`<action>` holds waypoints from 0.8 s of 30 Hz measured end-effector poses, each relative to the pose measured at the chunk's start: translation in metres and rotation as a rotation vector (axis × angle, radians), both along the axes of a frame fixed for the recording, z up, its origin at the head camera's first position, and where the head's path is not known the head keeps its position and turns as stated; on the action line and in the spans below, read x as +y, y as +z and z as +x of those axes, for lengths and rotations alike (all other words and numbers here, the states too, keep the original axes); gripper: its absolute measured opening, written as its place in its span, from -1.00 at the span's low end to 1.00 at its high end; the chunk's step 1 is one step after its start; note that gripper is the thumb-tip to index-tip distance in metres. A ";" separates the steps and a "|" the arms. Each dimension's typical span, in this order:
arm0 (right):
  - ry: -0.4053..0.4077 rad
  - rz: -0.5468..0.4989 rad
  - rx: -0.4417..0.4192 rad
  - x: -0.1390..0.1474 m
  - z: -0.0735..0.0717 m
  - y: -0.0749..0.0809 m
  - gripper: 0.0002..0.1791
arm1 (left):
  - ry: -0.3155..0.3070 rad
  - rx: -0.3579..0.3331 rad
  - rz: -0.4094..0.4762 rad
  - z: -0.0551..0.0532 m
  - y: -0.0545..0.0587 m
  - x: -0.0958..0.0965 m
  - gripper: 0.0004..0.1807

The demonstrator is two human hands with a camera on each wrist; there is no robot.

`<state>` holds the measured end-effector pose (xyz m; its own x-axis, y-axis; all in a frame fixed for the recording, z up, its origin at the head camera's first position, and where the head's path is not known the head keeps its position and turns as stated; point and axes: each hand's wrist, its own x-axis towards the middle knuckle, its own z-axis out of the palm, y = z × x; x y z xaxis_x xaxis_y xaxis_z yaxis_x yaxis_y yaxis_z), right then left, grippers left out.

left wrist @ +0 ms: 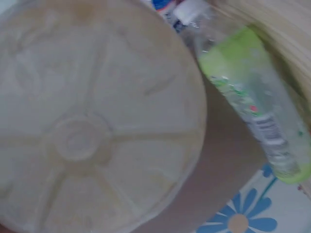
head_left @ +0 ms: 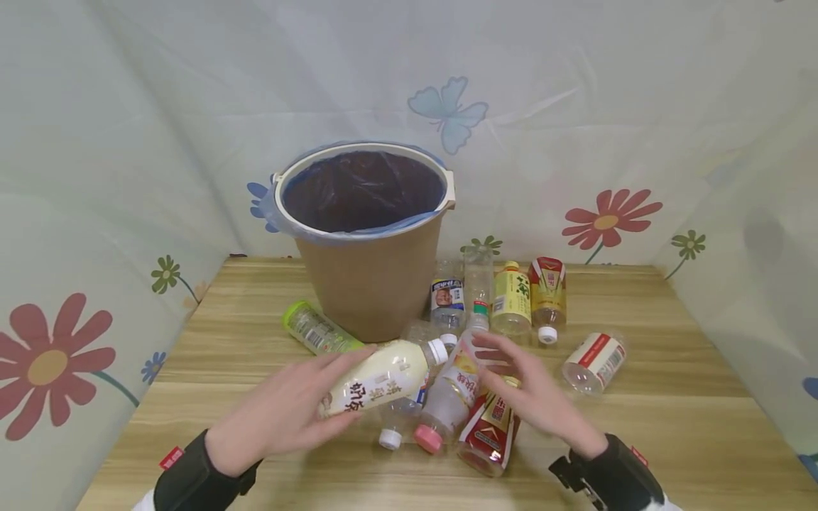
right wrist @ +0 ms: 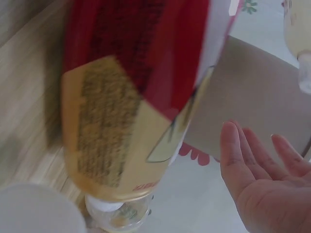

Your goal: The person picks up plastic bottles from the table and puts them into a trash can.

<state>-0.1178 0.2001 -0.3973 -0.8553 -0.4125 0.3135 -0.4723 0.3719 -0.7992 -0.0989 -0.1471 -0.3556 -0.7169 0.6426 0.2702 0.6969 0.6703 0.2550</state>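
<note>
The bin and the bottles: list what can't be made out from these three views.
Floor of the bin: head view, hidden by its near wall and liner.
Label of the clear bottle with a white cap: head view, mostly hidden by the cream bottle in the left hand.
Fine print on the red-and-gold bottle: right wrist view, blurred.
Barcode digits on the green bottle: left wrist view, too small and blurred.

on the table (head_left: 671,426), bottles (head_left: 452,394) lie before and right of the bucket (head_left: 373,284).
</note>
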 end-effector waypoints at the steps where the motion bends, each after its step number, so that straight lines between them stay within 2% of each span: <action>1: 0.001 -0.014 -0.013 0.000 0.000 0.001 -0.48 | -0.006 0.000 0.024 -0.001 0.003 0.003 -0.18; 4: -0.007 -0.060 -0.058 0.000 -0.001 0.006 -0.46 | -0.033 0.008 0.093 -0.006 0.014 0.013 -0.15; 7: -0.006 -0.101 -0.082 0.000 -0.002 0.008 -0.44 | -0.032 0.007 0.124 -0.011 0.029 0.020 -0.12; 11: 0.005 -0.126 -0.089 -0.001 -0.003 0.010 -0.43 | 0.010 0.005 0.149 -0.019 0.055 0.028 -0.11; 15: 0.012 -0.133 -0.095 -0.003 -0.003 0.012 -0.45 | 0.069 0.014 0.206 -0.030 0.087 0.033 -0.15; 20: 0.021 -0.144 -0.101 -0.005 -0.002 0.013 -0.46 | 0.130 0.022 0.282 -0.052 0.126 0.033 -0.19; 24: 0.026 -0.149 -0.103 -0.006 -0.001 0.013 -0.46 | 0.169 0.013 0.369 -0.075 0.150 0.032 -0.21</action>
<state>-0.1191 0.1944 -0.3844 -0.8756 -0.3907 0.2840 -0.3930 0.2343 -0.8892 -0.1738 -0.1149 -0.2056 -0.7990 0.3746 0.4705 0.5898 0.6408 0.4914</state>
